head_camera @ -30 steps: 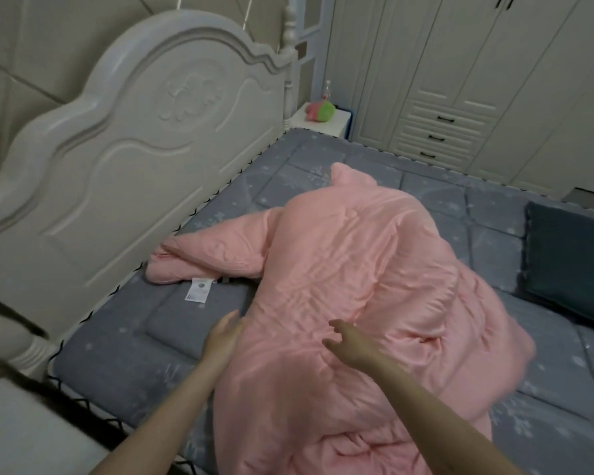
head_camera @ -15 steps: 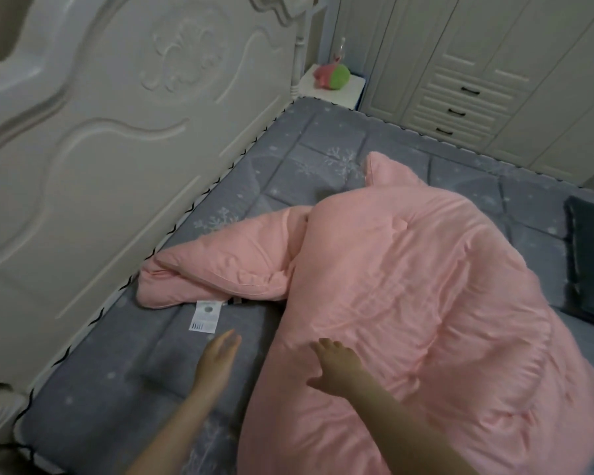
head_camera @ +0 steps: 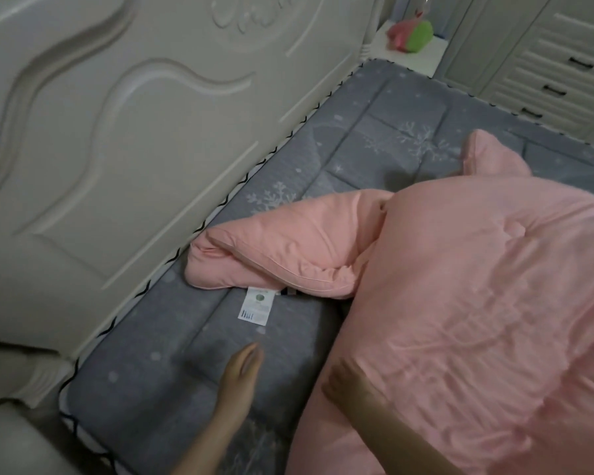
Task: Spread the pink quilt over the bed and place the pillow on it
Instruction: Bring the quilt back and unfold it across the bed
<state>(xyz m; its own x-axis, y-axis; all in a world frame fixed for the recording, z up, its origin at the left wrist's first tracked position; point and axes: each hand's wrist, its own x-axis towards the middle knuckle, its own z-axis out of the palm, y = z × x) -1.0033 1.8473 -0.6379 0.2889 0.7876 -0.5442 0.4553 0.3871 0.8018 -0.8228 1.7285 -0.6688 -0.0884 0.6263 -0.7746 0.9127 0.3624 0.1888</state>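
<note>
Since the earlier frames the view has swung down and toward the headboard [head_camera: 124,138], the dark pillow has dropped out of sight at the right, and both hands have slid nearer the bunched end of the quilt.

The pink quilt [head_camera: 477,303] lies heaped on the right part of the bed [head_camera: 144,382], with one folded corner [head_camera: 275,255] reaching toward the headboard and a white label [head_camera: 256,306] poking out from under that fold. The left hand [head_camera: 242,368] hovers over bare mattress just beside the quilt's edge, its fingers straight and held together, gripping nothing. The right hand [head_camera: 348,385] rests at the quilt's near edge; its fingers look loosely bent over the fabric, though motion blur makes it hard to say whether they have pinched it.

The step in hand appears to be finding an edge to pull out. To do it well, each hand should likely take a firm pinch on the hem itself, not the puffy middle, well apart from the other, so the fabric opens flat. The folded corner by the headboard wants unrolling first, or it will stay doubled under. Lifting and drawing the quilt rather than dragging should keep the grey mattress cover from rucking.
</note>
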